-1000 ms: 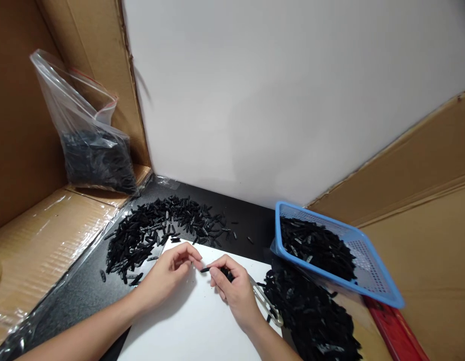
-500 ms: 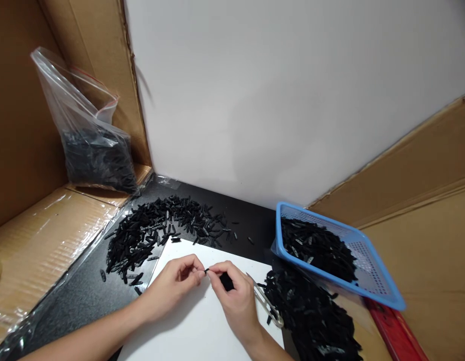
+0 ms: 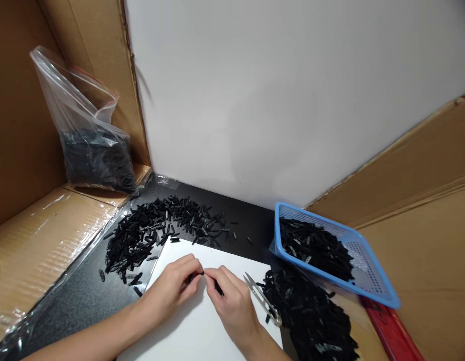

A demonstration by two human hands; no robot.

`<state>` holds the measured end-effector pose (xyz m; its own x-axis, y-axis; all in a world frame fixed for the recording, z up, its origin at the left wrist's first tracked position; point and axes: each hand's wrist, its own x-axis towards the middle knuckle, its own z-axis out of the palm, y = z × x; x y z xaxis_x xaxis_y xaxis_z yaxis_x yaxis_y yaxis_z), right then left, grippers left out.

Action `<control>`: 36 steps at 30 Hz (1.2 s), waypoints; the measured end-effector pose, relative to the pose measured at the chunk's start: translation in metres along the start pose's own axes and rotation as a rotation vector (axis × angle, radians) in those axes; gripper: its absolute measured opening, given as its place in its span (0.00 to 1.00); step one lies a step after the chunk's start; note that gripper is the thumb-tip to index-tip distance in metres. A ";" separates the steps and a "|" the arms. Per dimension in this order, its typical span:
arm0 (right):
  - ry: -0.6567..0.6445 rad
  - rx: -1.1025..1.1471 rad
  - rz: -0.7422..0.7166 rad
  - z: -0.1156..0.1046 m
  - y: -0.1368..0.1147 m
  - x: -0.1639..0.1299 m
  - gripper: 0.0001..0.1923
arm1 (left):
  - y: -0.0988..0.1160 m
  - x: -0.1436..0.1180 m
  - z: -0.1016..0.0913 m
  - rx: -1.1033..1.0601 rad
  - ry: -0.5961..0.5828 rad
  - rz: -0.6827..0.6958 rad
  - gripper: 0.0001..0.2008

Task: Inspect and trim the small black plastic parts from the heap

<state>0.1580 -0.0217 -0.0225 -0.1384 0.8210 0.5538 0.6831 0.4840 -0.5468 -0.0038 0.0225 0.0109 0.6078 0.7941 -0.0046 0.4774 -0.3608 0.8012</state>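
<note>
Above a white board [image 3: 202, 321], my left hand [image 3: 179, 283] and my right hand [image 3: 232, 293] meet fingertip to fingertip. My left thumb and fingers pinch a small black piece [image 3: 201, 274], mostly covered by the fingers. The right fingertips close on its other end, and more black material [image 3: 219, 287] shows inside the right hand's curl. Thread snips [image 3: 263, 300] with pointed blades lie just right of my right hand, beside a heap of black strips [image 3: 311, 316]. Behind my left hand, small flat black pieces [image 3: 142, 230] are spread in an arc on the dark table.
A blue plastic basket [image 3: 375, 260] with black strips stands at the right, above a red object [image 3: 392, 328]. A clear zip bag [image 3: 99, 150] of black pieces leans in the left corner. Cardboard walls [image 3: 416, 165] and a white panel [image 3: 255, 100] enclose the table.
The right fingers have moved slightly left and closed in on the left fingertips. Less of the black material in the right hand shows now. The camera view has shifted slightly.
</note>
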 end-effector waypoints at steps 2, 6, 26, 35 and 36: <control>-0.013 -0.073 -0.053 0.000 -0.001 -0.001 0.14 | -0.003 -0.001 0.002 0.031 -0.016 0.032 0.09; -0.045 -0.200 -0.147 -0.001 -0.003 -0.002 0.16 | -0.003 -0.002 0.003 0.028 -0.026 0.052 0.08; 0.151 0.294 0.396 -0.007 0.003 0.000 0.06 | 0.006 0.001 -0.007 -0.455 -0.024 -0.228 0.11; 0.069 0.042 0.039 -0.005 -0.009 -0.001 0.09 | 0.006 0.001 -0.004 -0.213 0.047 -0.119 0.07; 0.069 0.028 0.024 -0.004 -0.009 -0.001 0.10 | 0.006 0.000 -0.004 -0.185 0.053 -0.102 0.07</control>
<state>0.1555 -0.0282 -0.0158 -0.0723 0.8100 0.5820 0.6655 0.4738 -0.5768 -0.0034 0.0227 0.0178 0.5260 0.8481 -0.0635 0.4073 -0.1856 0.8942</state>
